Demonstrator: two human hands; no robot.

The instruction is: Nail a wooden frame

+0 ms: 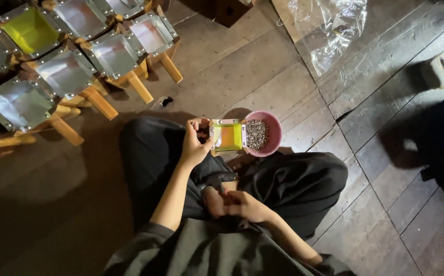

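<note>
Sitting cross-legged on the wooden floor (263, 66), we held a small square frame (228, 136) with a yellow-green panel and metal edges in our left hand (194, 143), the fingers closed on its left edge so that it hung just above our knee. Touching the frame's right side stood a pink bowl (273, 134), filled with small grey metal pieces (256, 134). Our right hand (242, 204) rested low in our lap against the dark trousers, its fingers curled together; whether it held anything we could not tell. To the upper left, well apart from the hands, a stack of similar frames on wooden legs (73, 71) lay on the floor, most silvery, one yellow-green. A crumpled clear plastic bag (334, 30) lay at the upper right.
</note>
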